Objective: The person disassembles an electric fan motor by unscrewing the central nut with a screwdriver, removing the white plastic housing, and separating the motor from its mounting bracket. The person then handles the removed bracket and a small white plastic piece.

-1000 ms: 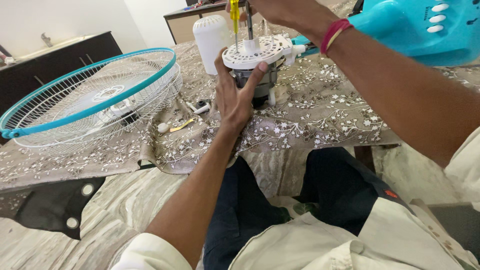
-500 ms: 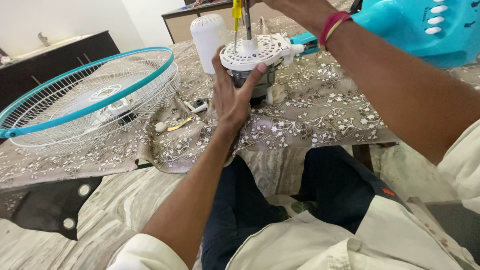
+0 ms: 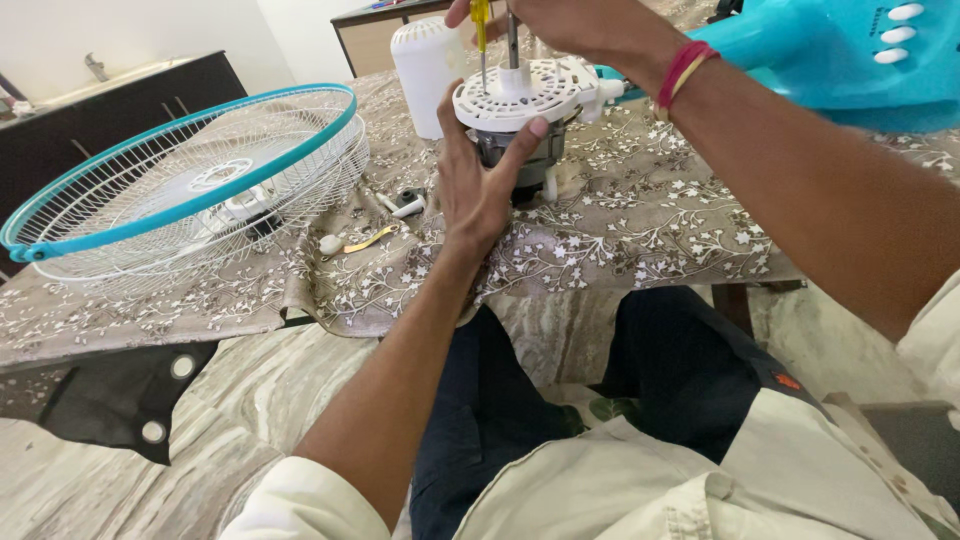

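Note:
A fan motor (image 3: 515, 150) with a white slotted front cover (image 3: 535, 92) stands upright on the table, its metal shaft (image 3: 513, 32) pointing up. My left hand (image 3: 478, 180) grips the motor from the near side, thumb on the cover's rim. My right hand (image 3: 560, 22), at the top edge and partly cut off, holds a yellow-handled screwdriver (image 3: 481, 35) upright, its tip down on the cover beside the shaft. A red band (image 3: 685, 68) circles my right wrist.
A teal-rimmed white wire fan guard (image 3: 190, 185) lies at left on the floral tablecloth (image 3: 640, 220). A white cylindrical cover (image 3: 425, 70) stands behind the motor. The teal fan base (image 3: 850, 60) is at top right. Small parts and a brass piece (image 3: 365, 240) lie by the guard.
The view shifted slightly; my right hand and the screwdriver stay over the cover beside the shaft. My left hand keeps its grip on the motor.

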